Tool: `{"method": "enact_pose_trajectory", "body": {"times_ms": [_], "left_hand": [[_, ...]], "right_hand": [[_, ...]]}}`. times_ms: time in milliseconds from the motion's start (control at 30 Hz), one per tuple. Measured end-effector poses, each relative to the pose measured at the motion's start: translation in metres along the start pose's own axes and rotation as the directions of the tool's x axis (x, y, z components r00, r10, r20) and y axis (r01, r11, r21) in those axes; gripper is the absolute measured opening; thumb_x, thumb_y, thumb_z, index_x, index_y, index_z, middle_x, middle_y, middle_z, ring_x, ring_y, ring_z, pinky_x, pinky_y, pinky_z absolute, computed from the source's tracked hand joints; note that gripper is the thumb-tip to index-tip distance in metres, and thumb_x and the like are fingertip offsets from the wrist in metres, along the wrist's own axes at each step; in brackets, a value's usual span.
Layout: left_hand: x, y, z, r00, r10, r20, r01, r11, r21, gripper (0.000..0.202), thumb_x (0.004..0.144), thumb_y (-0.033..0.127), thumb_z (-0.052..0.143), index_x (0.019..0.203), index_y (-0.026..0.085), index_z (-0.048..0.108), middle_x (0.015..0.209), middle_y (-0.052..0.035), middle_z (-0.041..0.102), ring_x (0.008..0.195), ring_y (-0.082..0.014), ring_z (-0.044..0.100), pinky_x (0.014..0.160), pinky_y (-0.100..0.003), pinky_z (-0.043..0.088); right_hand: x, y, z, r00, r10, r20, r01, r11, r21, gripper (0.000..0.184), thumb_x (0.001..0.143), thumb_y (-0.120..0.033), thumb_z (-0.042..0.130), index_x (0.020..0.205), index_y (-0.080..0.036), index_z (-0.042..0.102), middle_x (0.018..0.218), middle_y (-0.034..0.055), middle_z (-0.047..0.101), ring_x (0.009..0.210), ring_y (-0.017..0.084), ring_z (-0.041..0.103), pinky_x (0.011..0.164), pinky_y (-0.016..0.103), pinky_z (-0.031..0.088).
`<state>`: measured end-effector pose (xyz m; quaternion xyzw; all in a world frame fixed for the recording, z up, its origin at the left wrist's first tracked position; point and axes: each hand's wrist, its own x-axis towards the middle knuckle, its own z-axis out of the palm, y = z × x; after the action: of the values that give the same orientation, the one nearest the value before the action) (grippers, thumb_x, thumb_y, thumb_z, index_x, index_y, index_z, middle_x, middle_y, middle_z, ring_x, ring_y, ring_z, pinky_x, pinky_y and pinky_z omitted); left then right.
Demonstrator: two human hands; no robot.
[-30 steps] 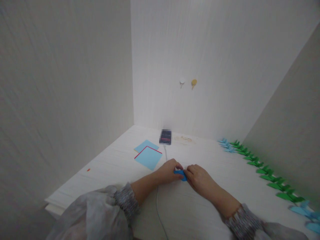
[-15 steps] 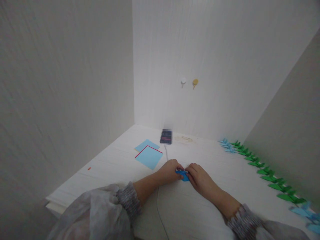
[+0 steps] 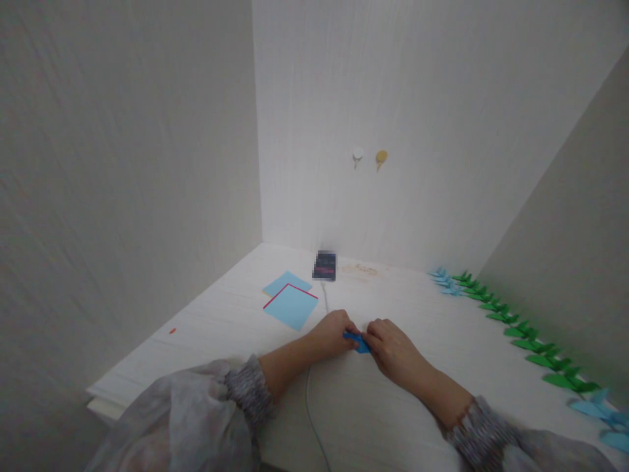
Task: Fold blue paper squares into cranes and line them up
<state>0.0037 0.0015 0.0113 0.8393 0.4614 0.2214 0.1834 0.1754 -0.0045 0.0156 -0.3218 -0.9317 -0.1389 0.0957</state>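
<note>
Your right fingers shift slightly on the blue paper piece (image 3: 363,345), which now looks slimmer than half a second ago; your left hand (image 3: 334,333) hardly moves. Your left grip pinches the piece's left end and your right hand (image 3: 393,344) has its fingertips closed on the right end, just above the tabletop (image 3: 221,328). The piece seems part-folded; your fingers hide too much to tell how many folds remain. Well to its right runs a row of folded green and light-blue shapes (image 3: 523,343), apparently finished, while the light-blue sheets (image 3: 291,307) beyond it to the left lie flat and unfolded. Farther beyond the piece sits a dark device (image 3: 325,266), blurred out. Its cable (image 3: 315,423) passes beneath your left wrist, left of the piece, and could snag there.
</note>
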Motion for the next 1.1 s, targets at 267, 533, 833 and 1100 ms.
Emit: {"method": "enact_pose_trajectory", "body": {"times_ms": [267, 533, 833, 1100], "left_hand": [[0.003, -0.006, 0.005, 0.994, 0.108, 0.004, -0.108, 0.992, 0.064, 0.018, 0.063, 0.028, 0.058, 0.076, 0.018, 0.064, 0.073, -0.0020, 0.053, 0.073, -0.0142, 0.046, 0.067, -0.024, 0.035], [0.002, -0.004, 0.004, 0.995, 0.099, -0.006, -0.099, 0.995, 0.027, 0.021, 0.064, 0.029, 0.058, 0.079, 0.016, 0.065, 0.077, -0.0052, 0.052, 0.077, -0.0155, 0.046, 0.068, -0.025, 0.035], [0.001, -0.007, 0.005, 0.994, 0.113, 0.010, -0.113, 0.993, 0.027, 0.019, 0.066, 0.028, 0.056, 0.080, 0.019, 0.064, 0.078, -0.0041, 0.051, 0.077, -0.0157, 0.045, 0.068, -0.026, 0.035], [-0.001, -0.009, 0.004, 0.975, 0.217, 0.037, -0.219, 0.973, 0.068, 0.024, 0.070, 0.027, 0.052, 0.092, 0.024, 0.060, 0.084, -0.0046, 0.048, 0.082, -0.0155, 0.043, 0.073, -0.026, 0.034]], "right_hand": [[-0.003, 0.000, -0.001, 1.000, 0.017, 0.019, -0.018, 0.999, 0.047, 0.018, 0.076, -0.010, 0.040, 0.081, -0.014, 0.057, 0.076, 0.0065, 0.049, 0.073, 0.017, 0.041, 0.065, 0.028, 0.031], [-0.012, 0.002, -0.006, 1.000, 0.014, 0.024, -0.019, 0.979, 0.202, 0.027, 0.075, -0.006, 0.037, 0.093, -0.016, 0.055, 0.083, 0.0077, 0.049, 0.077, 0.016, 0.043, 0.066, 0.028, 0.033], [-0.018, 0.006, -0.005, 1.000, -0.019, 0.006, 0.017, 0.967, 0.253, 0.033, 0.076, -0.007, 0.037, 0.104, -0.018, 0.051, 0.091, 0.0089, 0.051, 0.082, 0.017, 0.046, 0.070, 0.029, 0.036], [-0.028, 0.012, -0.004, 0.999, 0.038, -0.011, -0.034, 0.966, 0.257, 0.030, 0.077, -0.009, 0.036, 0.098, -0.018, 0.056, 0.087, 0.0088, 0.053, 0.079, 0.017, 0.048, 0.069, 0.030, 0.039]]}}
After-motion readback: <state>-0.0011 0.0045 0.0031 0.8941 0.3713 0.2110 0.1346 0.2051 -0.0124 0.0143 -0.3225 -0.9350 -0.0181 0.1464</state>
